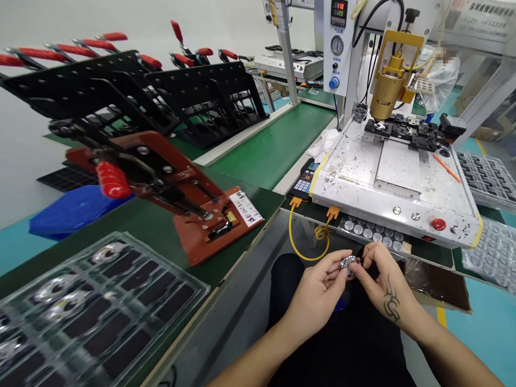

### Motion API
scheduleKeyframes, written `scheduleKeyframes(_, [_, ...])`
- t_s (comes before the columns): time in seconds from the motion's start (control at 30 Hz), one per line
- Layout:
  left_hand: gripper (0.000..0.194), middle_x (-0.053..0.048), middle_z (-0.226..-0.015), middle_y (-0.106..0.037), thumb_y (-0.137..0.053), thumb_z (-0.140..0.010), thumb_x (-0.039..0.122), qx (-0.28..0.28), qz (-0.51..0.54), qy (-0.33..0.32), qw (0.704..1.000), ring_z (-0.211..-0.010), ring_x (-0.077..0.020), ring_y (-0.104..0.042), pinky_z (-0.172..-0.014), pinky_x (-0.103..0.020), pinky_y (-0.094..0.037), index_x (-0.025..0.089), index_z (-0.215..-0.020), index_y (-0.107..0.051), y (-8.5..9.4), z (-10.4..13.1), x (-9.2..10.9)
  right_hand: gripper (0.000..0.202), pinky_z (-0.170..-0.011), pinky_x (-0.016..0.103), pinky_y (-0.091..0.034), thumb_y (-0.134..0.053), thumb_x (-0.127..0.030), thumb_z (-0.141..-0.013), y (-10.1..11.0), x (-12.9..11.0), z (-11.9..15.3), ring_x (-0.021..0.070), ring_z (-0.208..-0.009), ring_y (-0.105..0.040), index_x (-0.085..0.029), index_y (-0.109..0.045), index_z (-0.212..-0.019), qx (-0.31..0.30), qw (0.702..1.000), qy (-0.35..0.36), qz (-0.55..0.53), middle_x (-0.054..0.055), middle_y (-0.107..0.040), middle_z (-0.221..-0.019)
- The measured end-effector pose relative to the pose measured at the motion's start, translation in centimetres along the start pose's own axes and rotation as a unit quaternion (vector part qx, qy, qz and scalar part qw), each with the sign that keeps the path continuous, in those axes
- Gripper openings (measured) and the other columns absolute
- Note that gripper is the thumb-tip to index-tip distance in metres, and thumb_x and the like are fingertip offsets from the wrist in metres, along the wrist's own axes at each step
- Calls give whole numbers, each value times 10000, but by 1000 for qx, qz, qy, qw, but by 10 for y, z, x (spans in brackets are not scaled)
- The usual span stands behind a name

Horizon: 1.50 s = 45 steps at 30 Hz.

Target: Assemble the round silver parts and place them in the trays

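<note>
Above my lap, a small shiny metal watch case with a rounded outline is held between both hands. My left hand is closed, its thumb and fingers pinching the left side and lower edge of the case. The fingers of my right hand are closed at its right side, thumb on the edge. Whether the right fingers also pinch something smaller is hidden. Similar shiny cases lie in a clear plastic tray on the left bench.
A brown toggle-clamp fixture with a red handle stands on the left bench. Black clamp fixtures line the back. On the right is a dispensing machine with a gold head. A yellow cable hangs from its front. Another person sits beyond.
</note>
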<state>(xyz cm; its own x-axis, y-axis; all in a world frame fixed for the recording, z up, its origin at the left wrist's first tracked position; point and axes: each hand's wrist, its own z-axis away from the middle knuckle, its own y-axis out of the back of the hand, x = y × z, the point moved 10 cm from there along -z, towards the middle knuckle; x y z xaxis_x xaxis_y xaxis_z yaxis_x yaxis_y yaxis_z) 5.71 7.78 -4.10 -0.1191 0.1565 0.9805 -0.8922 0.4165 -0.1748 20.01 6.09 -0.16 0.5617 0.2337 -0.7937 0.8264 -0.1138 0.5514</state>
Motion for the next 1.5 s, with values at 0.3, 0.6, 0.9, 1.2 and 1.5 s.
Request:
scheduleKeyframes(0.3, [553, -147, -1478, -674, -622, -1042, 351, -12, -129, -33, 991, -1237, -270, -735, -1074, -414, -598, 259, -1567, -472, 20, -8, 37, 175, -699, 307, -508, -668, -397, -1040, -10, 0, -16, 170, -751, -590, -230, -651, -990, -49, 987, -36, -146, 24, -645, -873])
scheduleKeyframes(0.6, [254, -33, -855, -703, -746, -959, 408, 28, -18, -1, 999, -764, -172, -698, -715, -297, -603, 170, -1026, -689, 17, -5, 30, 409, -511, 218, -410, -818, -564, -901, -37, 20, -12, 93, -575, -509, -206, -635, -972, -51, 919, -186, -345, -29, -604, -748])
scheduleKeyframes(0.9, [252, -11, -772, -664, -719, -964, 416, 29, -46, 3, 998, -701, -161, -660, -654, -279, -551, 170, -985, -669, 26, -1, 39, 418, -731, 307, -590, -736, -344, -999, -17, -18, -25, 159, -762, -648, -266, -616, -1392, -121, 980, 18, -157, 18, -682, -921])
scheduleKeyframes(1.2, [170, -43, -924, -764, -677, -1005, 330, 51, -234, -113, 964, -821, -191, -722, -765, -312, -583, 211, -1122, -712, 52, 18, 109, 470, -888, 354, -602, -647, -270, -1053, -15, -63, -34, 233, -1030, -715, -273, -531, -1508, -144, 949, 272, 62, 110, -698, -1205])
scheduleKeyframes(1.5, [514, 13, -530, -497, -516, -1057, 357, 148, -597, -416, 670, -573, -171, -485, -718, -352, -465, 235, -562, -447, 149, 39, 265, 364, -666, 328, -540, -684, -307, -1024, -7, -82, -79, 186, -734, -606, -288, -616, -1380, -80, 964, 253, -26, 19, -637, -881])
